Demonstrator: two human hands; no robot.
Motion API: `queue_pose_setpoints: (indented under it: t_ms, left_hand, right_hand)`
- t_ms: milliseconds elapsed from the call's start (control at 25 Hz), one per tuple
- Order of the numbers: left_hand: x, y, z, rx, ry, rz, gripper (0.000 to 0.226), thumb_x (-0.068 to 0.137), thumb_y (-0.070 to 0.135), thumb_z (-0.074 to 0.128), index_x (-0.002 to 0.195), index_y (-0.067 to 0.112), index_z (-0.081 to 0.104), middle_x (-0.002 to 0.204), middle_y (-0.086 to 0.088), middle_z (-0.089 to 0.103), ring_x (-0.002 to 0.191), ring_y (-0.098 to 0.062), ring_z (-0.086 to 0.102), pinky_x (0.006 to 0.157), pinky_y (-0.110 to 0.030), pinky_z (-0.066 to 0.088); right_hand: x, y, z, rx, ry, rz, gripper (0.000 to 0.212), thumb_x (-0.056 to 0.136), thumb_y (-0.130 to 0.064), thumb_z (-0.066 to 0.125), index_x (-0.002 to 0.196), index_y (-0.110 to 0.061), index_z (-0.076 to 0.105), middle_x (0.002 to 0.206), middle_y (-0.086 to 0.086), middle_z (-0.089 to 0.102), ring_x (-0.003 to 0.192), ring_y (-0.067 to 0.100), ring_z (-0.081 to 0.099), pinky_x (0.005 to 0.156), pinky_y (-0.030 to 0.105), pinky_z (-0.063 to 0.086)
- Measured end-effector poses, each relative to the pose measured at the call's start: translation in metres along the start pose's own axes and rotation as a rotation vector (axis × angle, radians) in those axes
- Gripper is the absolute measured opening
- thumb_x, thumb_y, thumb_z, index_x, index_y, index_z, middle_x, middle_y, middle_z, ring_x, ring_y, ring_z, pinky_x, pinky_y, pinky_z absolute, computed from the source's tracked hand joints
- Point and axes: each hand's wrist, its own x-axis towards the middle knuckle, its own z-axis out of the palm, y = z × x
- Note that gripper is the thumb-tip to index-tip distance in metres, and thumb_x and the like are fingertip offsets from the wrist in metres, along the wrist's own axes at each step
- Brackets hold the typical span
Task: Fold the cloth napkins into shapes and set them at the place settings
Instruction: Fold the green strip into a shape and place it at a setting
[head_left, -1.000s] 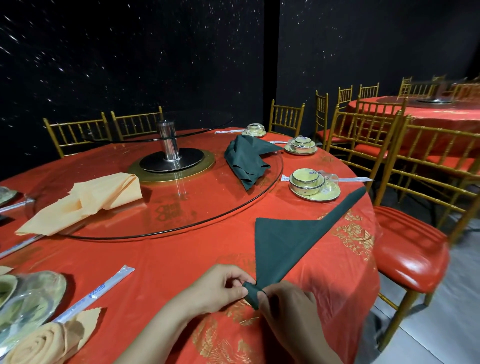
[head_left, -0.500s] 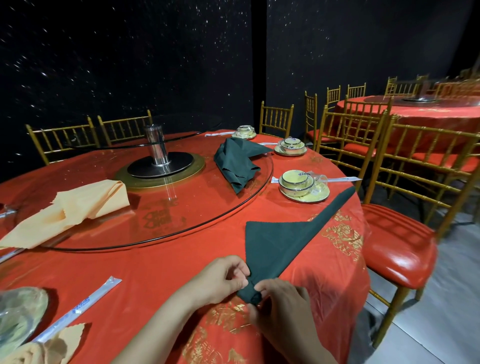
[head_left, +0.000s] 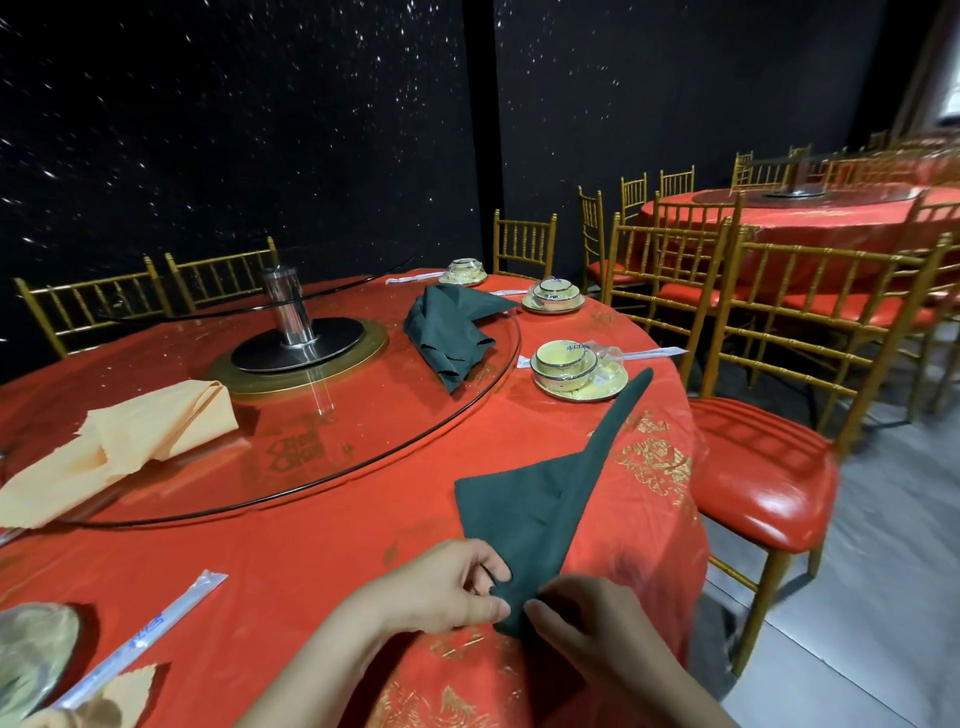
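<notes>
Napkin (head_left: 550, 488) lies on table (head_left: 311, 551), before turntable (head_left: 363, 426).

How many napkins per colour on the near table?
Green: 2, the flat napkin and the green heap
Peach: 2, the peach heap and the rolled napkin
Total: 4, each heap counted as one

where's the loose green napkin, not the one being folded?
Head view, centre: the loose green napkin lies crumpled on the glass turntable near its right edge, just left of the nearest yellow cup and saucer.
</notes>
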Motion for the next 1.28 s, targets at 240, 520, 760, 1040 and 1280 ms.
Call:
queue_pose_setpoints:
  t_ms: [240, 520, 760, 1040, 1280]
  left_hand:
    - [0.016, 0.012, -0.001, 0.062, 0.015, -0.036, 0.019, 0.087, 0.021, 0.065, 0.093, 0.019, 0.047, 0.067, 0.008, 0.057, 0.049, -0.001, 0.050, 0.050, -0.017, 0.039]
    - [0.013, -0.003, 0.009, -0.127, 0.126, 0.084, 0.037, 0.063, 0.034, 0.076, 0.096, 0.030, 0.060, 0.084, 0.006, 0.056, 0.070, -0.009, 0.051, 0.064, -0.022, 0.044]
    - [0.027, 0.005, 0.026, -0.092, 0.223, 0.189, 0.027, 0.073, 0.033, 0.063, 0.099, 0.029, 0.056, 0.078, 0.008, 0.051, 0.066, 0.001, 0.044, 0.067, -0.015, 0.039]
    - [0.057, 0.019, 0.026, 0.051, 0.269, 0.097, 0.004, 0.086, 0.027, 0.065, 0.083, 0.025, 0.063, 0.073, 0.011, 0.058, 0.066, -0.002, 0.051, 0.068, -0.025, 0.043]
    - [0.046, 0.020, 0.025, 0.171, 0.242, 0.129, 0.039, 0.075, 0.023, 0.073, 0.109, 0.030, 0.056, 0.108, 0.012, 0.059, 0.100, -0.005, 0.053, 0.091, -0.020, 0.041]
  right_hand:
    - [-0.011, -0.002, 0.008, -0.085, 0.163, -0.073, 0.051, 0.056, -0.059, 0.049, 0.105, -0.046, 0.039, 0.077, -0.022, 0.057, 0.079, -0.006, 0.055, 0.077, 0.025, 0.037]
    - [-0.001, 0.012, 0.004, 0.108, 0.155, 0.001, 0.043, 0.063, -0.063, 0.055, 0.103, -0.048, 0.048, 0.076, -0.024, 0.057, 0.070, -0.003, 0.052, 0.077, 0.033, 0.045]
    - [0.008, 0.022, -0.010, 0.012, 0.162, 0.075, 0.052, 0.066, -0.067, 0.032, 0.075, -0.023, 0.059, 0.065, -0.014, 0.053, 0.070, -0.006, 0.049, 0.075, 0.033, 0.043]
    - [0.000, 0.038, -0.013, -0.089, 0.193, 0.024, 0.049, 0.059, -0.062, 0.056, 0.103, -0.046, 0.043, 0.084, -0.026, 0.052, 0.077, -0.006, 0.047, 0.072, 0.032, 0.043]
    - [0.018, 0.042, -0.024, 0.064, 0.074, 0.120, 0.037, 0.049, -0.067, 0.047, 0.081, -0.050, 0.046, 0.091, -0.039, 0.051, 0.083, -0.006, 0.049, 0.080, 0.022, 0.041]
